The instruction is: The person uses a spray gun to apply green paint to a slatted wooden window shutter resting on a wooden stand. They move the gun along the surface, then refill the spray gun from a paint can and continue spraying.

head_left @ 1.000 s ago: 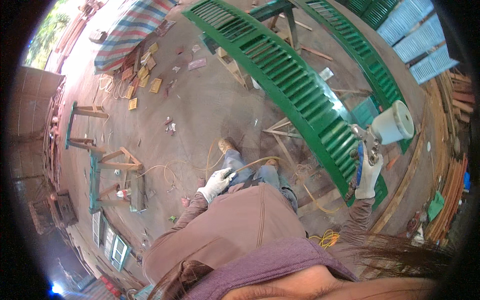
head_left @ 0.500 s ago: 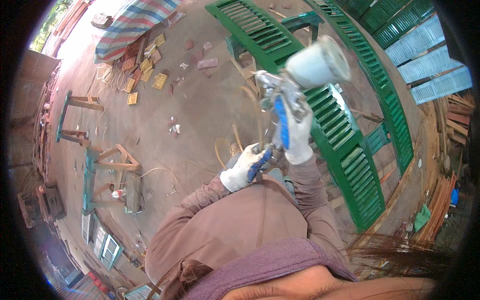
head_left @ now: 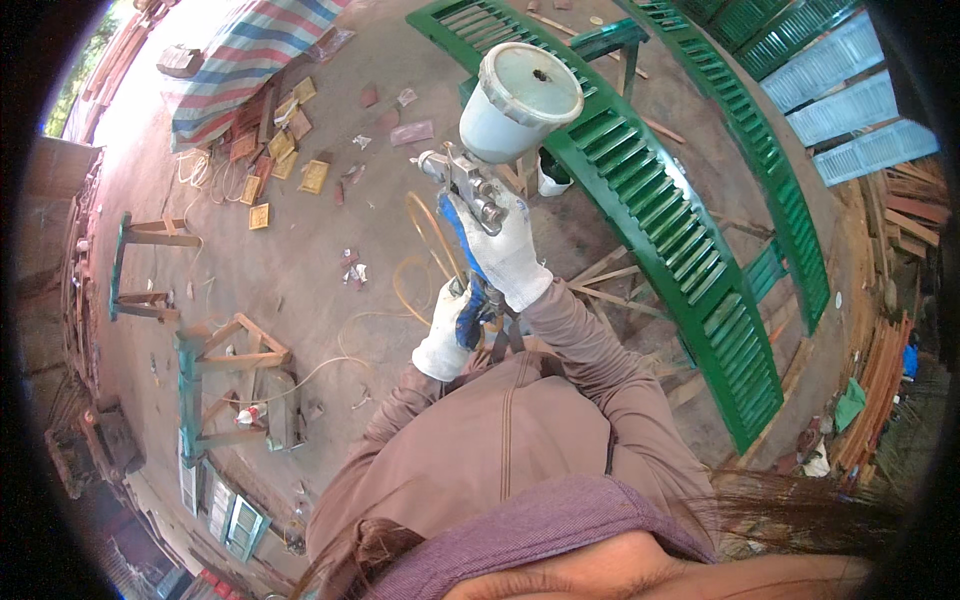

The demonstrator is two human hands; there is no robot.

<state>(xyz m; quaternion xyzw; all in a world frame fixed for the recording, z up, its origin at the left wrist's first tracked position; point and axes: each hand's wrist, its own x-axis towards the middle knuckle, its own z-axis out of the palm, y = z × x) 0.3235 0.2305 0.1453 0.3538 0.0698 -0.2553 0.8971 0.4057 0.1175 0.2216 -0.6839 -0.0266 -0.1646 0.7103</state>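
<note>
My right hand [head_left: 515,250], in a white and blue work glove, is wrapped round the handle of a metal paint spray gun [head_left: 465,185]. On top of the gun sits a white paint cup [head_left: 515,105] with a lid, tilted a little. My left hand [head_left: 450,330], gloved alike, is closed low beneath the gun's handle, by a thin tan air hose [head_left: 430,235]. What exactly its fingers grip is partly hidden; the hose runs up to it. To the right of the gun lies a long green louvered shutter [head_left: 650,200], raised off the floor.
Another green shutter [head_left: 765,180] lies farther right, with pale blue louvered panels [head_left: 840,100] behind it. A white bucket [head_left: 552,175] stands beside the nearer shutter. Wooden trestles [head_left: 190,390] are at left. Yellow blocks [head_left: 315,178] lie near a striped tarp [head_left: 255,60].
The spray gun and my right hand have swung left, away from over the green shutter. My left hand has shifted left as well. The bucket has come into sight.
</note>
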